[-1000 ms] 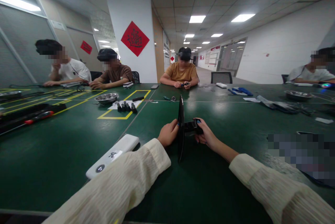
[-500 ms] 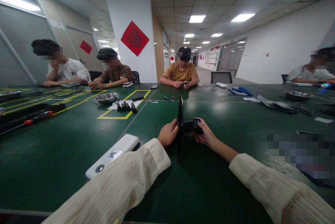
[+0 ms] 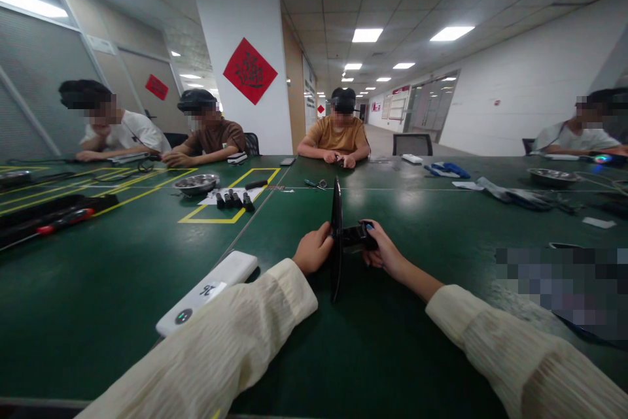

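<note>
A thin dark panel (image 3: 336, 242) stands upright, seen almost edge-on, with its lower end close to the green table. My left hand (image 3: 313, 248) holds its left face, fingers closed at the edge and partly hidden by it. On the other side, a black block-like piece (image 3: 354, 238) juts out from the panel and seems to touch it. My right hand (image 3: 380, 246) is closed around the outer end of this piece, thumb on top. Left of my left forearm lies a white power bank (image 3: 210, 295) with a number label.
Ahead on the green table (image 3: 392, 353) are green-handled pliers (image 3: 314, 184), several black cylindrical parts (image 3: 235, 200) on paper, and a metal bowl (image 3: 196, 184). A red-and-black screwdriver (image 3: 69, 221) lies left. Blue gloves (image 3: 447, 170) and a second bowl (image 3: 553, 177) are right. Several people sit around.
Everything has shifted slightly left in view. My hands keep their hold on the panel and black piece. The person opposite has moved their hands a little.
</note>
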`<state>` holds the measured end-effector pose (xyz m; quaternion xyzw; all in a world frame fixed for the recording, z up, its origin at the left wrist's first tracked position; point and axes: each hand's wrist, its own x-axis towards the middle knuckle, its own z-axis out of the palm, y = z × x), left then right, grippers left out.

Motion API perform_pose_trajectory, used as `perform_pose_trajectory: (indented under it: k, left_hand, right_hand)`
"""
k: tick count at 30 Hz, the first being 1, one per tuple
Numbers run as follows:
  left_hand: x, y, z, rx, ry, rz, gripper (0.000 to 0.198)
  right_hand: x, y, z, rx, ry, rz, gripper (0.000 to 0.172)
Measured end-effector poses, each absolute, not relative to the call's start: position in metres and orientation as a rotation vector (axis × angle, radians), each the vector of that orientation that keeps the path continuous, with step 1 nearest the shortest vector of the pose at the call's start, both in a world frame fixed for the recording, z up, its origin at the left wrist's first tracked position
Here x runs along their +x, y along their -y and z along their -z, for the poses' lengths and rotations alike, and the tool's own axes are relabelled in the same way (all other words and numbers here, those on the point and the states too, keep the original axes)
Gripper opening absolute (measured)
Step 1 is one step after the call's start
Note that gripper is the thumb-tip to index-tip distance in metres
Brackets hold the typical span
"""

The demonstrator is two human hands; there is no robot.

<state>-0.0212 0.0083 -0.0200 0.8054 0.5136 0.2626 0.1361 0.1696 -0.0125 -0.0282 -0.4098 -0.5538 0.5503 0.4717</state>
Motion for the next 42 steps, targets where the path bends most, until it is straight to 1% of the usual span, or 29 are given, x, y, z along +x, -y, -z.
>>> perform_pose_trajectory:
  k: [6,18,34,42]
  left_hand:
    - [-0.0205,-0.0056,0.0174,2.381,-1.500,-0.743,0.023]
    - [-0.0216,-0.0061,0.0181,2.423,-1.450,-0.758,0.024]
    - [-0.0199,-0.0041,0.0153,2.451,-1.517,-0.660,0.027]
    - [-0.0208,-0.0078,0.0185,2.435,-1.503,-0.714,0.026]
  right_hand:
    - [0.1706,0.0099,0.0314,-0.993,1.357,-1.367,0.057]
    - [0.1703,0.0116,0.0293,-1.006,1.358,-1.365,0.056]
    - [0.1700,0.0096,0.0313,-1.026,1.369,-1.352,0.059]
    - [0.1702,0.0111,0.0293,-1.021,1.368,-1.355,0.057]
